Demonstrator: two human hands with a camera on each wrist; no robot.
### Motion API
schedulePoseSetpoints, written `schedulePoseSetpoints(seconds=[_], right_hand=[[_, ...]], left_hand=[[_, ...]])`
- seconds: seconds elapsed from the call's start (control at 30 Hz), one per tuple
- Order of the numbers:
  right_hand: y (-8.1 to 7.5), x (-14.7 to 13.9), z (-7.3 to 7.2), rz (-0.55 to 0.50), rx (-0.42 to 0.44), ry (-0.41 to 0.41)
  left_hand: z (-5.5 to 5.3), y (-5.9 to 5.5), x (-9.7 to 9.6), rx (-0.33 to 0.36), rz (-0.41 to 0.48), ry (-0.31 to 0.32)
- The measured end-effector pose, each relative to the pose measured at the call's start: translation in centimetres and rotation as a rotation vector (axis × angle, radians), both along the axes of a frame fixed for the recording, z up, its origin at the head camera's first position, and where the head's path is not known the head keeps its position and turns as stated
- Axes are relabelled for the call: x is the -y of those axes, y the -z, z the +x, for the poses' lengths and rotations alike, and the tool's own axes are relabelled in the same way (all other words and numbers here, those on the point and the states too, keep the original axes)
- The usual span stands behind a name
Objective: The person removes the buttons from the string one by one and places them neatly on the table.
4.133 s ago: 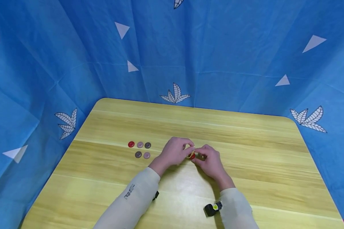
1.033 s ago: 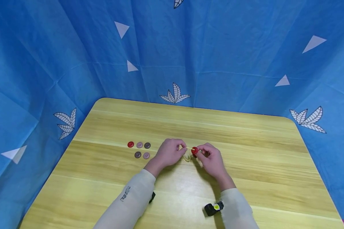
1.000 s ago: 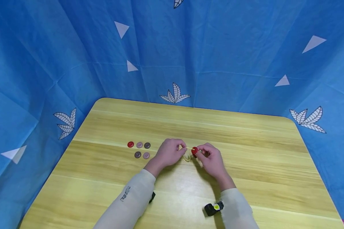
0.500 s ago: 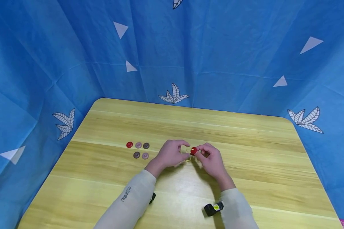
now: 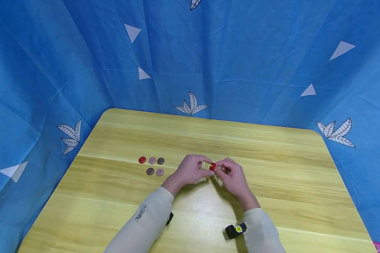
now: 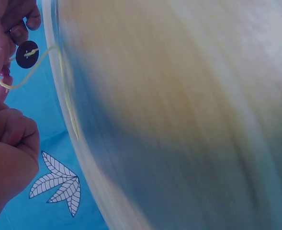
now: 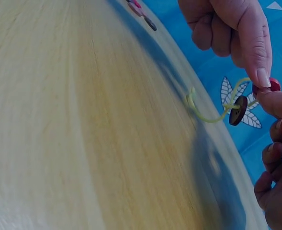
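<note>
Pinching a red button [image 5: 213,167], fingers of left hand [image 5: 191,169] and right hand [image 5: 233,175], yellow cord [image 7: 210,120] curving leftward along its length.

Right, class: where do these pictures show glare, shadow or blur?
Head view: pale glare on the table, soft shadow by the right hand. Left wrist view: table smeared by blur, leaf print crisper. Right wrist view: bluish shadow on the table.

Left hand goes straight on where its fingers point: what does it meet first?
The red button between the hands; the left hand seems to touch its edge. Just beyond comes the right hand, though the depth between them is hard to judge.
</note>
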State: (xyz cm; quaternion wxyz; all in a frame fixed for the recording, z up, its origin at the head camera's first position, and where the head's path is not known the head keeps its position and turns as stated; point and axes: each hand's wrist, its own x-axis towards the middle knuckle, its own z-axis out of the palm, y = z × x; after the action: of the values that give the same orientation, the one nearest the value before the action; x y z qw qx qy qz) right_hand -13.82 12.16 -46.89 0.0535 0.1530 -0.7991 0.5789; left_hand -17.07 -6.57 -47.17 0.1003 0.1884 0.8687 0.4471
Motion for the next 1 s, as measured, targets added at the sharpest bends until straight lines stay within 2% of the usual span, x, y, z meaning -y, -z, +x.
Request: schedulePoseSetpoints(seconds=[0.33, 0.7, 1.0], right_hand=[[0.0, -0.1, -0.1, -0.016, -0.014, -0.030], [-0.2, 0.0, 0.1, 0.005, -0.008, -0.014], [-0.2, -0.1, 0.2, -0.005, 0.019, -0.001]], left_hand=[[0.1, 0.4, 0.0, 0.087, 0.139, -0.018], [0.1, 0.3, 0.5, 0.092, 0.145, -0.048], [0.0, 0.1, 1.2, 0.093, 0.142, -0.105]])
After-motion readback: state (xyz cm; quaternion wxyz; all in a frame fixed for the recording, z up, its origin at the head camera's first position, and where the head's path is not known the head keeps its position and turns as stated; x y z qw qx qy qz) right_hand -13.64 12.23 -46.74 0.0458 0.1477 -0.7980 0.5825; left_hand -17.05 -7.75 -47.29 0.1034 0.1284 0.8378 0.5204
